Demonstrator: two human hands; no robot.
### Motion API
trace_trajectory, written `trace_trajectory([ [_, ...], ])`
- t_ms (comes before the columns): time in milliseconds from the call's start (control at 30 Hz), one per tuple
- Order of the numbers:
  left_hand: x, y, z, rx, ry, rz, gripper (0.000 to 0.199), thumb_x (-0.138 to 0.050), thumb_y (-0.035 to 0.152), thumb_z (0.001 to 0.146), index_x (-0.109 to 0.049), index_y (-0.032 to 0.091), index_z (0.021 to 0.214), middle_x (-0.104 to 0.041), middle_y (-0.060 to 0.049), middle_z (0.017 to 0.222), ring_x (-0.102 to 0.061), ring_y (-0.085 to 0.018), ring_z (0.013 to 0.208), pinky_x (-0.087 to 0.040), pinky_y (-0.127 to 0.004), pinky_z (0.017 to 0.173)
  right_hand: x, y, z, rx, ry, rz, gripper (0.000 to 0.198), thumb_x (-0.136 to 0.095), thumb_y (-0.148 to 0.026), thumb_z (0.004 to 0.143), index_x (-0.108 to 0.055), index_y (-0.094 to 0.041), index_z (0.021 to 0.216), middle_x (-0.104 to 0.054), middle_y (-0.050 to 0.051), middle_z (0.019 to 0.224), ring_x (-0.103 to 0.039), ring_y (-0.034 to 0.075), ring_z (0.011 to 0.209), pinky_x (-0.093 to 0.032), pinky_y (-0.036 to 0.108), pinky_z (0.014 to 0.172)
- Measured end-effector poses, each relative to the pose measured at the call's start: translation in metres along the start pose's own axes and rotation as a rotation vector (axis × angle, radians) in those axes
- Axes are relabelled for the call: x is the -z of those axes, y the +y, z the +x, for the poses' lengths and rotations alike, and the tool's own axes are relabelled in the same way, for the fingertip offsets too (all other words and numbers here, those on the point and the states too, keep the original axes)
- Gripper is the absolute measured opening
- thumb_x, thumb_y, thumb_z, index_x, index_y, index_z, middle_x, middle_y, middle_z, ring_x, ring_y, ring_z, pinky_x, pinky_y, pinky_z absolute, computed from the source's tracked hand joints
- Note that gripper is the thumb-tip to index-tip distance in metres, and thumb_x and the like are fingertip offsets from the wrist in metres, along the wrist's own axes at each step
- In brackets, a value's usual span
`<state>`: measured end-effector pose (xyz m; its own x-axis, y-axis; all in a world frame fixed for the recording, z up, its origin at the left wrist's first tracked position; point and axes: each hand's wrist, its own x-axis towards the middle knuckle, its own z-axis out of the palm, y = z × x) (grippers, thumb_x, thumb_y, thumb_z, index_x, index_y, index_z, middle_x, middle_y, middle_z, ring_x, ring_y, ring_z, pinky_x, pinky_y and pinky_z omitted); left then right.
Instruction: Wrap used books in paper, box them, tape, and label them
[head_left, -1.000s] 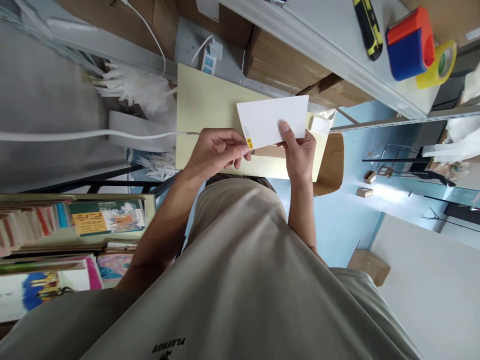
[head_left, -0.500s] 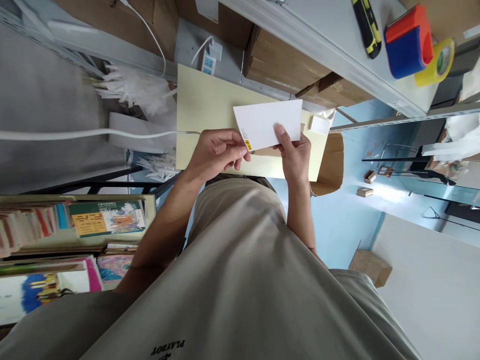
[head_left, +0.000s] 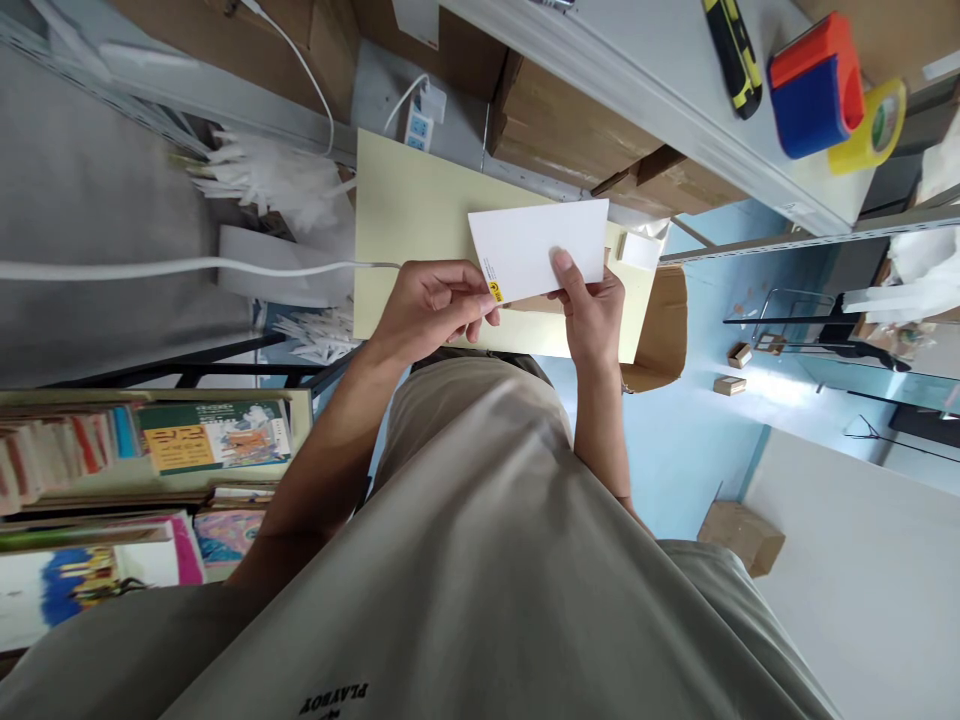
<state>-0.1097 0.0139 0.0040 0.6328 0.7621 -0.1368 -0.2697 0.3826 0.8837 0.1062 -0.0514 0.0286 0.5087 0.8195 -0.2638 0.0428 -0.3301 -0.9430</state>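
Between my hands, over the pale yellow tabletop (head_left: pixel 420 190), is a white card (head_left: pixel 532 235) with a small yellow-and-black mark and fine print at its near left corner. My right hand (head_left: pixel 592 305) grips its right side, thumb flat on top and fingers underneath. At the marked corner, my left hand (head_left: pixel 442 305) pinches the edge between thumb and curled fingers. Below the card a strip of brown cardboard (head_left: pixel 538 304) shows, mostly hidden. A small white box (head_left: pixel 639 250) lies at the right end of the tabletop.
An open cardboard box (head_left: pixel 664 330) stands right of the table. On the shelf above are a utility knife (head_left: pixel 735 58), a red-and-blue holder (head_left: pixel 817 90) and yellow tape (head_left: pixel 870 128). Books (head_left: pixel 217 437) fill a rack at left. A white cable (head_left: pixel 187 268) runs to the table.
Almost nothing differs. The card and my right hand have shifted very slightly to the right, while both hands keep their hold.
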Motion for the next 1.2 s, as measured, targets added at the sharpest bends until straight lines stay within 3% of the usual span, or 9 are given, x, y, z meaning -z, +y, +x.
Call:
trace_trajectory([
  [267, -0.001, 0.004, -0.001, 0.014, 0.013, 0.026, 0.022, -0.092, 0.035, 0.088, -0.077, 0.020, 0.081, -0.081, -0.004, 0.077, -0.061, -0.010, 0.048, -0.033, -0.022, 0.041, 0.002, 0.005, 0.002, 0.031, -0.042, -0.025, 0.045, -0.090, -0.071, 0.098, -0.079, -0.028, 0.097, -0.077, 0.000, 0.092, -0.079, 0.020, 0.094, -0.074, 0.036, 0.081],
  [533, -0.001, 0.002, -0.001, -0.023, 0.029, 0.133, 0.036, -0.093, 0.049, 0.093, -0.071, 0.023, 0.080, -0.077, -0.003, 0.074, -0.064, -0.012, 0.051, -0.038, -0.024, 0.043, -0.001, 0.007, 0.003, 0.004, -0.067, -0.066, 0.055, -0.090, -0.080, 0.093, -0.080, -0.027, 0.102, -0.076, 0.001, 0.090, -0.076, 0.020, 0.091, -0.070, 0.036, 0.080],
  [733, -0.001, -0.001, -0.001, -0.080, 0.098, 0.282, 0.038, -0.088, 0.051, 0.095, -0.067, 0.021, 0.084, -0.076, -0.003, 0.076, -0.066, -0.012, 0.059, -0.054, -0.024, 0.054, -0.008, 0.001, -0.006, 0.170, -0.071, -0.253, 0.050, -0.094, -0.072, 0.094, -0.081, -0.031, 0.119, -0.078, 0.006, 0.118, -0.075, 0.026, 0.123, -0.067, 0.039, 0.097],
  [933, 0.002, -0.005, -0.001, -0.098, 0.121, 0.421, 0.030, -0.088, 0.046, 0.091, -0.071, 0.021, 0.087, -0.077, -0.002, 0.080, -0.068, -0.013, 0.064, -0.051, -0.024, 0.056, -0.015, -0.027, -0.030, 0.219, -0.312, -0.284, 0.036, -0.098, -0.064, 0.094, -0.084, -0.031, 0.098, -0.076, 0.003, 0.100, -0.073, 0.023, 0.099, -0.067, 0.042, 0.094],
  [1200, 0.005, -0.012, -0.001, -0.081, 0.114, 0.517, 0.019, -0.079, 0.040, 0.088, -0.073, 0.022, 0.088, -0.078, -0.002, 0.083, -0.067, -0.014, 0.067, -0.049, -0.025, 0.059, -0.018, -0.015, -0.024, 0.218, -0.311, -0.285, 0.029, -0.085, -0.054, 0.103, -0.080, -0.028, 0.092, -0.077, 0.002, 0.096, -0.070, 0.019, 0.089, -0.063, 0.038, 0.086],
])
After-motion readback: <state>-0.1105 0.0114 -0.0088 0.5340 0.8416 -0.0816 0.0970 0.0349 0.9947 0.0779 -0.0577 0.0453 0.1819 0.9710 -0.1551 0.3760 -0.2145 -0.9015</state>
